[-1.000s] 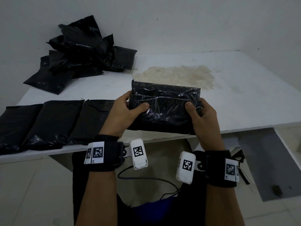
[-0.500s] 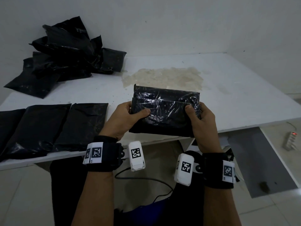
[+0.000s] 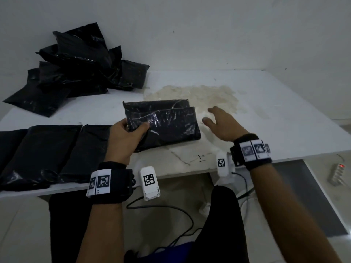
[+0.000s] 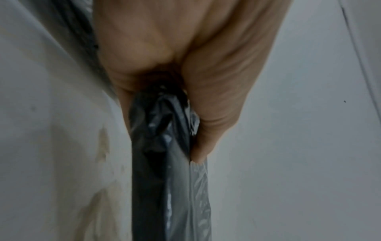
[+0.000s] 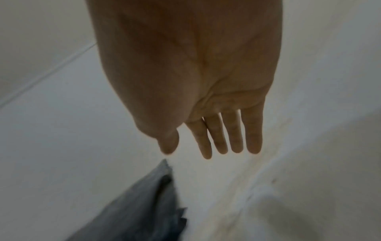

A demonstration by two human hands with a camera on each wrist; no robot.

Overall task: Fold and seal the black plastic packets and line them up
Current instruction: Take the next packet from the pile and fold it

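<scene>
Row of finished packets (image 3: 43,154): three or so flat black packets laid side by side along the near left edge of the table (image 3: 284,118), apparently the line the task calls for.

Heap of loose packets (image 3: 79,69): piled at the far left corner against the wall, likely the stock not yet folded.

Folded packet (image 3: 163,124): over the middle of the table, just right of the row, flap doubled over its top.

Left hand (image 3: 125,137): clamped on the folded packet's left end, thumb on top and fingers beneath, probably keeping the fold closed for placing; wrist angled inward.

Right hand (image 3: 222,124): empty, fingers straight and spread, palm down above a yellowish stain (image 3: 218,95), just beside the folded packet's right edge, not touching.
</scene>
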